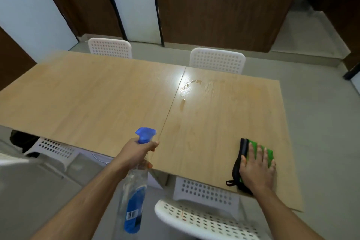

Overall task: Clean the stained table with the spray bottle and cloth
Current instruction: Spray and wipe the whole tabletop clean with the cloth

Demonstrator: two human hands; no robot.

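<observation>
Light wood-grain table (97, 93) with wet, shiny stains (187, 87) mid-top; left hand (136, 152) curled round the neck of a clear spray bottle (134, 197) holding blue liquid, right hand (257, 167) flat, fingers straight, on the green-black cloth (245, 152) near the front edge

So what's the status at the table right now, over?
Left hand grips spray bottle, nozzle toward table. Right hand flat on green cloth. Wet stain unwiped, path clear.
</observation>
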